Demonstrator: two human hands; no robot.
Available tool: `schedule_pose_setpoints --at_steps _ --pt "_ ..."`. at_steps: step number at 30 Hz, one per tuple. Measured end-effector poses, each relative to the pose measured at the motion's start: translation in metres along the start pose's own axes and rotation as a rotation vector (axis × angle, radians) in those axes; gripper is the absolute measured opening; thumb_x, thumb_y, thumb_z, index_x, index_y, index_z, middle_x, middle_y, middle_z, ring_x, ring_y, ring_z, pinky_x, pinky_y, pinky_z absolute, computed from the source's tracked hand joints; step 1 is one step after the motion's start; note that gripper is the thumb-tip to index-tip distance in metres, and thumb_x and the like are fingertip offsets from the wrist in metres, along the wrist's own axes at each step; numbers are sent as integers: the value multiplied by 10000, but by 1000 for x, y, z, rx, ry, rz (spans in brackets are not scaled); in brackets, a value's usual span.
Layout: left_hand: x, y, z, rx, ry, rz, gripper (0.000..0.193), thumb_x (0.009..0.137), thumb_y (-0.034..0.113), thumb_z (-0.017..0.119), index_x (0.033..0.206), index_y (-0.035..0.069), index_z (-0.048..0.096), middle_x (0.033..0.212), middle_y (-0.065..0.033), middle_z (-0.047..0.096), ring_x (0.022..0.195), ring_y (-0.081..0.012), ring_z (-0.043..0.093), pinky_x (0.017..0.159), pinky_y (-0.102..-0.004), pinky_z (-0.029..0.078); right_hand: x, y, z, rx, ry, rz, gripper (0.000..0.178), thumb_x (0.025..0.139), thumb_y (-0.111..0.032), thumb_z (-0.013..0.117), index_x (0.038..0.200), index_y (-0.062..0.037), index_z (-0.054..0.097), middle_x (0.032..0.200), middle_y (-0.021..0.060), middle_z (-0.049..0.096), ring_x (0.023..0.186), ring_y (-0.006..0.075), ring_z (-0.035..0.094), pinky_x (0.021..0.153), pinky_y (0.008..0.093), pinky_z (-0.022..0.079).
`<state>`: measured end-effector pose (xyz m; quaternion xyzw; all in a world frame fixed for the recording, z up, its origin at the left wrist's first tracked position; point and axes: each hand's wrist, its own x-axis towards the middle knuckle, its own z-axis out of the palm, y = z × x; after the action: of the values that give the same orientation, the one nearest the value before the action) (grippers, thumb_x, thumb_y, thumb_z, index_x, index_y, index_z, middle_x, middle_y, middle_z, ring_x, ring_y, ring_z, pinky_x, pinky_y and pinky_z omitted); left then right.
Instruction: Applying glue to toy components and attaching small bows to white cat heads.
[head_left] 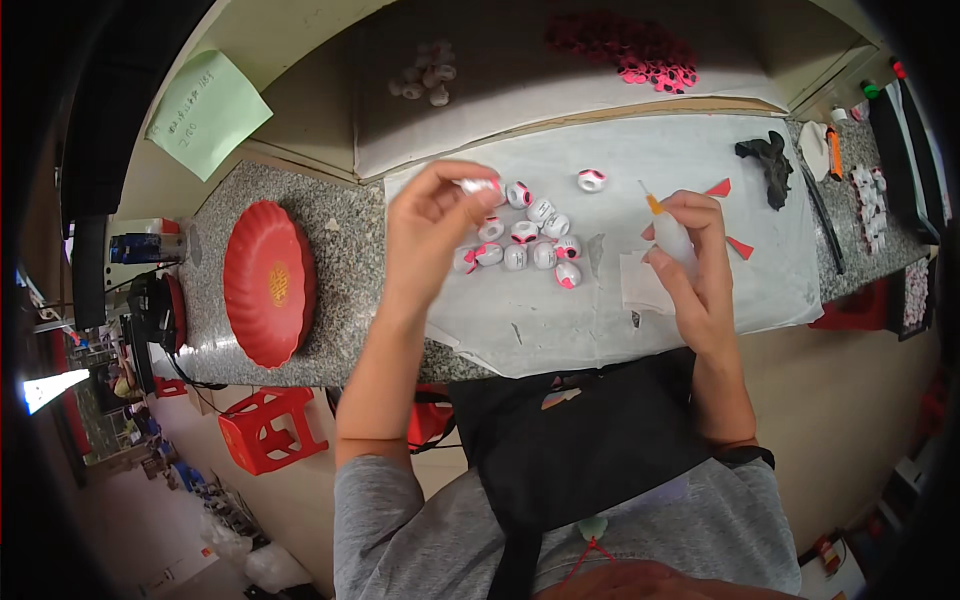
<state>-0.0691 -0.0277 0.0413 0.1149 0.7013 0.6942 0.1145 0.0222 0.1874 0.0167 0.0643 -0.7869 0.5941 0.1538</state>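
Above the paper (560, 335), a white-and-pink piece (482, 186) is pinched by the left hand (432, 220) and a bottle (676, 242) gripped by the right hand (706, 265).

The left hand (428, 218) partly hides a blurred white piece (481, 186).

here's your head camera, the left of the worn pair, looking steeply down and forward over the worktop (345, 250)! it's upright, wide fisheye, straight edges bowing toward its rim. close under the lens, bottom centre, there's your black apron (590, 435); a little farther out, mid-view, your left hand (432, 225) and right hand (700, 285)! beyond, up top, the shelf bay (520, 90), and way down lower left, a red stool (242, 440)!
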Motion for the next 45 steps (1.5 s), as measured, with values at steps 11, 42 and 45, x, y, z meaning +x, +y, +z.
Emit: schedule_pose_setpoints --at_steps 11,42,45 --pt "-46 -32 45 -585 67 19 346 704 -78 512 1034 -20 424 1001 -111 491 891 -159 505 754 -261 430 -2 -22 11 507 160 64 296 602 -10 599 849 -9 435 893 103 427 743 129 446 595 217 403" --pt "-56 -42 36 -683 40 79 348 704 -79 512 1035 -36 413 994 -133 491 884 -156 503 734 -248 435 -11 -45 40 85 171 -318 364 509 -94 731 761 -68 470 733 49 447 556 109 417 510 215 377" --pt "-57 -41 36 -687 35 84 349 703 -80 511 1035 -36 413 999 -135 491 895 -160 503 738 -247 434 -10 -44 39 76 172 -340 368 512 -93 731 763 -66 463 736 53 448 558 110 417 503 217 382"
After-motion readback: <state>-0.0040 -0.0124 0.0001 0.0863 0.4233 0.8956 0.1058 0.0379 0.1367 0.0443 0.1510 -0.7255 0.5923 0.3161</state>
